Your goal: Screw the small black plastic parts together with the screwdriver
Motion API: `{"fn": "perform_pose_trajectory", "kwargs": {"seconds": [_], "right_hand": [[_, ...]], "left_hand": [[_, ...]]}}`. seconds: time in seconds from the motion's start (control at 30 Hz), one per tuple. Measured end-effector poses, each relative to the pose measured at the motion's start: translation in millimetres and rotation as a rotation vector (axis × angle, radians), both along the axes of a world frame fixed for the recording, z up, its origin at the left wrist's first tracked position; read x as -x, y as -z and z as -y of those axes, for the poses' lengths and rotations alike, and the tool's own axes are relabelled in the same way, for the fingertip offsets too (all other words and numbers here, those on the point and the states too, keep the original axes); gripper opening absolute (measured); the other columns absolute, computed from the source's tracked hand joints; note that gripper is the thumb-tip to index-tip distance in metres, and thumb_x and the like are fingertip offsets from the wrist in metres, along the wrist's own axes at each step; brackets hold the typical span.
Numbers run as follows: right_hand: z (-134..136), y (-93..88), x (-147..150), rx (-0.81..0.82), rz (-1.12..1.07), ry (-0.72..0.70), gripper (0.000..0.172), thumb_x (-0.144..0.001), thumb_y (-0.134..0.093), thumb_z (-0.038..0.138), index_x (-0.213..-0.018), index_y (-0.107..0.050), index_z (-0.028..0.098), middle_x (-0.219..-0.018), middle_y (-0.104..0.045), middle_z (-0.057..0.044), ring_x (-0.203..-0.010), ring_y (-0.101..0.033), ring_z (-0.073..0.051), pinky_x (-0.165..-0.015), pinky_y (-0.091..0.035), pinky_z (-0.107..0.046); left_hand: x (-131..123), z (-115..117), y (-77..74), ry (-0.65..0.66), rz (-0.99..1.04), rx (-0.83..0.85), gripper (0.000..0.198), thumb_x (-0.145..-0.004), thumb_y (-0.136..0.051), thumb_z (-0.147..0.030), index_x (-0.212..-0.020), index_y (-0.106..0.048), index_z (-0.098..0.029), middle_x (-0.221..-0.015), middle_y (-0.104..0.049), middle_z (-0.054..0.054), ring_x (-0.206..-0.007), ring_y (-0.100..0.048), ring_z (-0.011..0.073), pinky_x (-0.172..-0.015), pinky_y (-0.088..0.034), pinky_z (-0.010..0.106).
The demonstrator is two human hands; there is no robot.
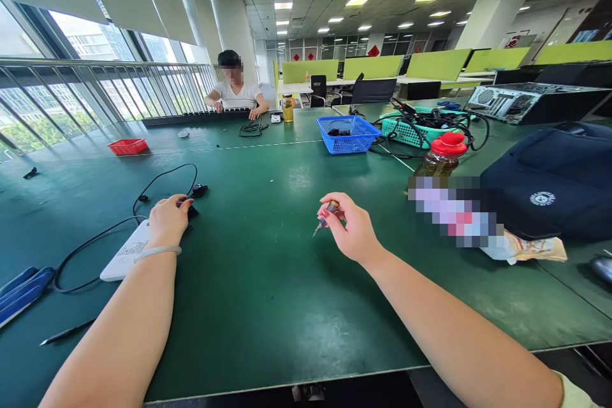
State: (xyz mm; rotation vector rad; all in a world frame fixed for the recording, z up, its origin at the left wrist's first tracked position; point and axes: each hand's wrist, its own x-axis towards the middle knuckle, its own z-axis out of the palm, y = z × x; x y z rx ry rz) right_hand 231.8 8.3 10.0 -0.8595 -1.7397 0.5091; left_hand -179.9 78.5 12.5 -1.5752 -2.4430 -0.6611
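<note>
My right hand [349, 226] is raised over the middle of the green table, its fingers closed round a small screwdriver [326, 217] whose thin tip points down and left. On the left, my left hand [168, 220] rests beside the white power bank [125, 254], its fingers curled at some small black parts [191, 210]; what they grip is too small to tell. A black cable [90, 242] loops round the power bank. A black plug [199, 190] lies just beyond my left fingertips.
Blue gloves [21, 293] and a pen [67, 333] lie at the left. Further back are a red tray [129, 146], a blue basket [348, 137], a green basket [406, 132] with cables and a red-lidded bottle [437, 159]. A dark bag [554, 172] lies right. A person [236, 92] sits opposite.
</note>
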Motion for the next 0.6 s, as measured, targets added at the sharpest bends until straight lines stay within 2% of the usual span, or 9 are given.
{"fn": "perform_pose_trajectory", "kwargs": {"seconds": [0.23, 0.6], "right_hand": [[-0.5, 1.2, -0.2, 0.005, -0.002, -0.002, 0.015, -0.094, -0.049, 0.024, -0.108, -0.054, 0.023, -0.085, -0.068, -0.002, -0.077, -0.069, -0.017, -0.074, -0.06, -0.034], [0.7, 0.0, 0.6, 0.029, 0.018, -0.009, 0.015, -0.094, -0.049, 0.025, -0.108, -0.054, 0.024, -0.085, -0.068, -0.003, -0.079, -0.069, -0.017, -0.073, -0.06, -0.034]], "left_hand": [[-8.0, 1.9, -1.2, -0.029, -0.071, 0.035, 0.045, -0.094, -0.046, -0.044, -0.122, -0.067, -0.015, -0.107, -0.066, 0.02, -0.108, -0.06, 0.0344, -0.096, -0.046, 0.042], [-2.2, -0.9, 4.9, -0.08, -0.118, 0.09, 0.051, -0.091, -0.047, -0.047, -0.123, -0.067, -0.013, -0.11, -0.064, 0.023, -0.107, -0.06, 0.0367, -0.094, -0.047, 0.044]]}}
